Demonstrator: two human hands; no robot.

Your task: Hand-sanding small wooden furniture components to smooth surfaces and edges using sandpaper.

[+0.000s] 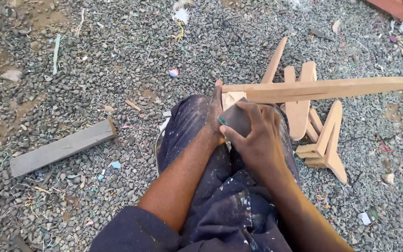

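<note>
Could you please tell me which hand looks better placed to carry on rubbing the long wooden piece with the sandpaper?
Probably the right hand: its fingers already press the sandpaper against the near end of the long wooden piece. The left hand only steadies that end on the knee.

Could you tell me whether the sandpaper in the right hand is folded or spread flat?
Folded, it seems: the sandpaper bends over the end of the long wooden piece under the right hand.

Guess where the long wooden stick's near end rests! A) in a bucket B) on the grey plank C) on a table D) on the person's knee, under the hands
D: the stick runs from the gravel side onto the knee, where the left hand and right hand press on it.
</note>
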